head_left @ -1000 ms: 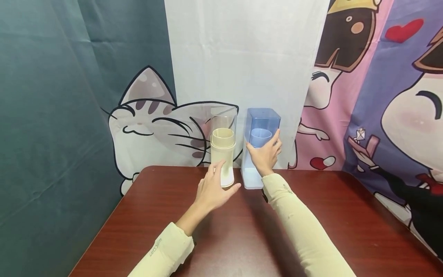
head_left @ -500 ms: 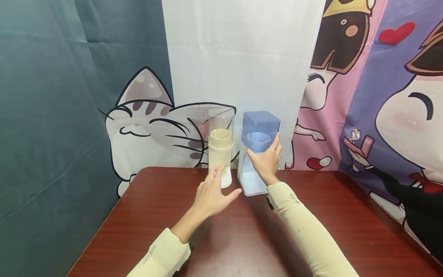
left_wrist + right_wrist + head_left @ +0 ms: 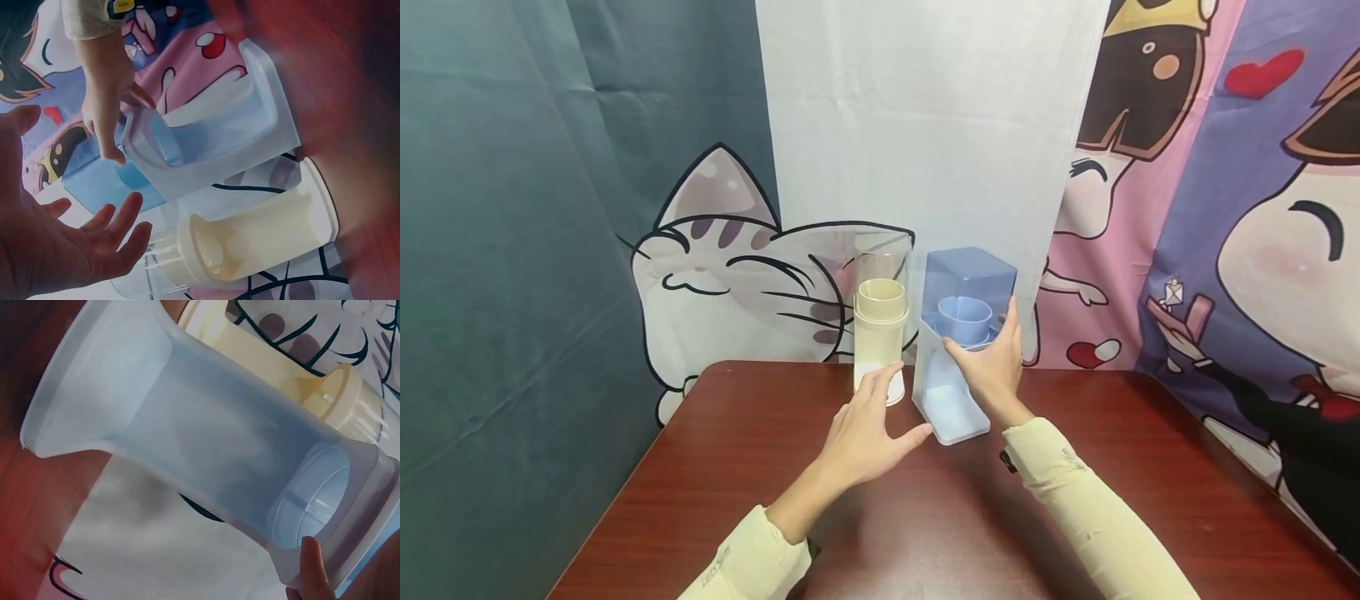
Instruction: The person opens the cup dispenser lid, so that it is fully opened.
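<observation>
A pale blue dispenser (image 3: 951, 400) with a squarish translucent blue cover (image 3: 970, 271) and a round inner tube stands at the table's far side. My right hand (image 3: 992, 367) grips it at mid-height, thumb in front and fingers round its right side. In the right wrist view the thumb (image 3: 312, 569) lies by the round opening of the dispenser (image 3: 206, 419). Left of it stands a cream round dispenser (image 3: 880, 335) with a clear cylinder on top. My left hand (image 3: 865, 442) hovers before it, fingers spread; in the left wrist view this hand (image 3: 69, 244) holds nothing.
The reddish-brown table (image 3: 910, 533) has its back edge close behind both dispensers. A printed cloth with a cartoon cat (image 3: 700, 308) and cartoon people hangs there. A dark green curtain (image 3: 512, 292) hangs at left.
My right hand has brought the blue dispenser nearer to me and slightly turned, away from the back edge. The cream dispenser stays put; my left hand has hardly moved.
</observation>
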Demonstrator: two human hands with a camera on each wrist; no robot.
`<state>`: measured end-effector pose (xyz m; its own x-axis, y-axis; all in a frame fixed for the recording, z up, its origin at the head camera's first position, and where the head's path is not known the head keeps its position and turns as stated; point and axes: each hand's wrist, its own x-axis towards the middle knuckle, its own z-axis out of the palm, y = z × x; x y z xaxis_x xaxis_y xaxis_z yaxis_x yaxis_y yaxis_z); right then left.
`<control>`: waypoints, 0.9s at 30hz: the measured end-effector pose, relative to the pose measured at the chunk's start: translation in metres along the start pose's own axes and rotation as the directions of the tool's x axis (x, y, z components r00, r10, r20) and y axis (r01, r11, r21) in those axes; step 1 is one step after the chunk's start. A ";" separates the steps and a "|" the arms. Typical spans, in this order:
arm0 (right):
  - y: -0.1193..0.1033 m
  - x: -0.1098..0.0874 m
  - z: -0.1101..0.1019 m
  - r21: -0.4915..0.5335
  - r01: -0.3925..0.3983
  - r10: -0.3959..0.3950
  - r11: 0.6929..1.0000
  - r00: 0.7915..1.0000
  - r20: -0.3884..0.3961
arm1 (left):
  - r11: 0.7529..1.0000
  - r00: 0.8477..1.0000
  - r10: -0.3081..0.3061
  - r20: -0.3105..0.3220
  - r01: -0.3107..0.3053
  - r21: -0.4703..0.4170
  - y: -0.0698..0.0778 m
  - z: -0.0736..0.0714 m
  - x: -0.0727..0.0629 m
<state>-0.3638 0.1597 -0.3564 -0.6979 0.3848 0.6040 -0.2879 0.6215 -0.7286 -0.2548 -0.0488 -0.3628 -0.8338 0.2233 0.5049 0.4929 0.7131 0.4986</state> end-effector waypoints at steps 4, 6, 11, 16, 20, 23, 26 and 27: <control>0.000 -0.008 -0.014 0.021 0.017 -0.018 1.000 0.999 0.029 | 1.000 1.000 0.016 0.011 -0.016 0.005 0.003 -0.003 -0.003; -0.001 -0.013 -0.020 0.033 0.036 -0.037 0.999 0.999 0.038 | 1.000 1.000 0.026 0.013 -0.026 0.016 0.003 -0.004 -0.004; -0.003 -0.022 -0.035 0.072 0.095 -0.099 0.993 0.993 0.058 | 0.999 0.999 0.041 0.018 -0.041 0.025 0.001 -0.005 -0.005; -0.004 -0.033 -0.050 0.149 0.145 -0.159 0.978 0.984 0.082 | 0.997 0.992 0.071 0.100 -0.070 -0.017 -0.003 -0.006 -0.007; -0.002 -0.041 -0.061 0.196 0.184 -0.206 0.963 0.973 0.100 | 0.995 0.983 0.091 0.161 -0.085 -0.042 -0.009 -0.006 -0.008; 0.000 -0.047 -0.068 0.243 0.200 -0.235 0.949 0.964 0.126 | 0.995 0.981 0.078 0.178 -0.066 -0.069 -0.011 -0.007 -0.009; 0.002 -0.051 -0.074 0.326 0.195 -0.257 0.925 0.953 0.159 | 0.993 0.982 0.064 0.179 -0.045 -0.112 -0.011 -0.008 -0.010; 0.002 -0.052 -0.076 0.359 0.186 -0.261 0.915 0.950 0.171 | 0.991 0.982 0.062 0.181 -0.039 -0.126 -0.011 -0.009 -0.010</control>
<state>-0.2783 0.1929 -0.3651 -0.7004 0.0867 0.7084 -0.6285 0.3954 -0.6698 -0.2497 -0.0648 -0.3670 -0.8331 0.3834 0.3986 0.5524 0.6144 0.5634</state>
